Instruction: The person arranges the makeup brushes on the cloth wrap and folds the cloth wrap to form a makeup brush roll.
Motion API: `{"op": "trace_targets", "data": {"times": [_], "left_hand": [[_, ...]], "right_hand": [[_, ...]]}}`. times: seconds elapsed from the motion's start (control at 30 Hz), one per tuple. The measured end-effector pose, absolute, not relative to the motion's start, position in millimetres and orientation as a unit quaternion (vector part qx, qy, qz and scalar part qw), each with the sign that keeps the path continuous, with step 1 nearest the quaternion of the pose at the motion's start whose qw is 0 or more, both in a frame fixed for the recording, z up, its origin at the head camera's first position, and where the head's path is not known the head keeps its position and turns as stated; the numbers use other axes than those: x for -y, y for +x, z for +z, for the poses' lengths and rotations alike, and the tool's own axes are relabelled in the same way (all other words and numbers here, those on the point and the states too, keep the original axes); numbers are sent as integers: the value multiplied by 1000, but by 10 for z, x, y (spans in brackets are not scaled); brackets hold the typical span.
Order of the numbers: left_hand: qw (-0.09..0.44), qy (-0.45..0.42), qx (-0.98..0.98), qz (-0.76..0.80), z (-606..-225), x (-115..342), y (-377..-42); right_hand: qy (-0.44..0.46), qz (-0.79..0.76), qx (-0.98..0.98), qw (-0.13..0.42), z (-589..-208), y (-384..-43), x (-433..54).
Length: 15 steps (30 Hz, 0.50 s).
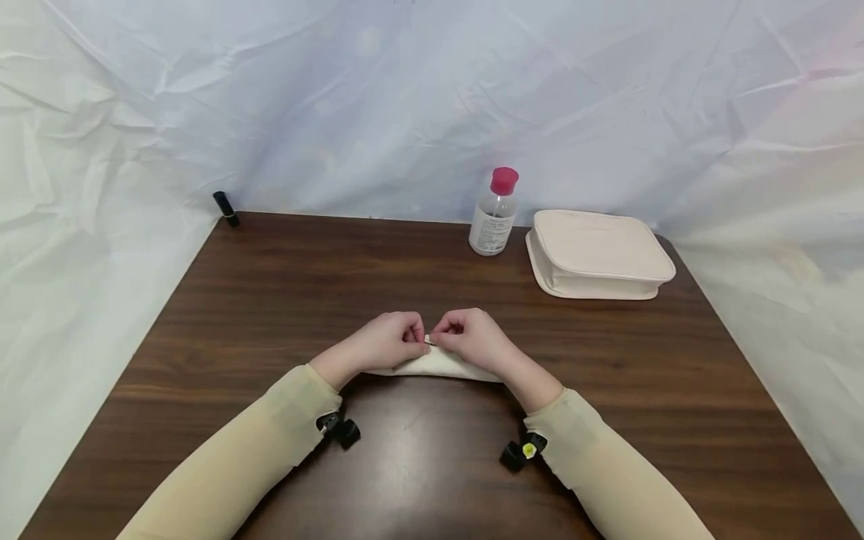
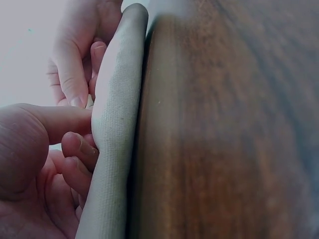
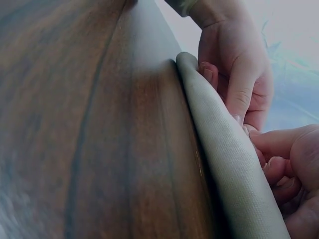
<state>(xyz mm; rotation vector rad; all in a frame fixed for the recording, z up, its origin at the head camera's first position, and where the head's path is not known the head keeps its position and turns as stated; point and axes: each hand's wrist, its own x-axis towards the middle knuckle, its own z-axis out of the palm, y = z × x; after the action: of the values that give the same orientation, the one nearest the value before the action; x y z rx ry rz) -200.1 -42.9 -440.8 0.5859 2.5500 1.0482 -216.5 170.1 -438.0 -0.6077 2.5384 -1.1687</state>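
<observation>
A cream woven cloth piece [image 1: 442,365], long and low with rounded ends, lies on the table in front of the person. My left hand [image 1: 389,339] pinches its far edge near the middle between thumb and fingers. From the other side my right hand [image 1: 475,339] pinches the same edge, the two thumbs almost meeting. A small pale and dark detail shows between the fingertips in the head view. Seen from the left wrist, the cloth's near side [image 2: 117,104] bulges like a thick roll and hides part of the fingers; the right wrist view shows its woven side [image 3: 224,139] too.
Behind the hands stands a clear bottle [image 1: 493,223] with a red cap and white label. To its right sits a pale pink zipped case [image 1: 601,251]. A small black tube [image 1: 226,208] is at the far left corner of the brown wooden table [image 1: 324,262]. White sheeting surrounds the table.
</observation>
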Motion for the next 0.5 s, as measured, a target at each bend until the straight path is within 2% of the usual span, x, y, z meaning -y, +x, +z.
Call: {"op": "trace_targets", "data": {"times": [0.17,0.33,0.5], "left_hand": [[138,208,-895,370,-4425,451,-1999],[150,211,-892,370,-4458,446,-1979],[136,219,-897,360,-4483,433,-1965]], "right_hand": [[-217,-400,-882,121,-4378,-2153,-1659],[-210,-384,-890,128,-4413,-2128,-1662],[-205,-391,-890,116,-4437,-2124,-1690]]}}
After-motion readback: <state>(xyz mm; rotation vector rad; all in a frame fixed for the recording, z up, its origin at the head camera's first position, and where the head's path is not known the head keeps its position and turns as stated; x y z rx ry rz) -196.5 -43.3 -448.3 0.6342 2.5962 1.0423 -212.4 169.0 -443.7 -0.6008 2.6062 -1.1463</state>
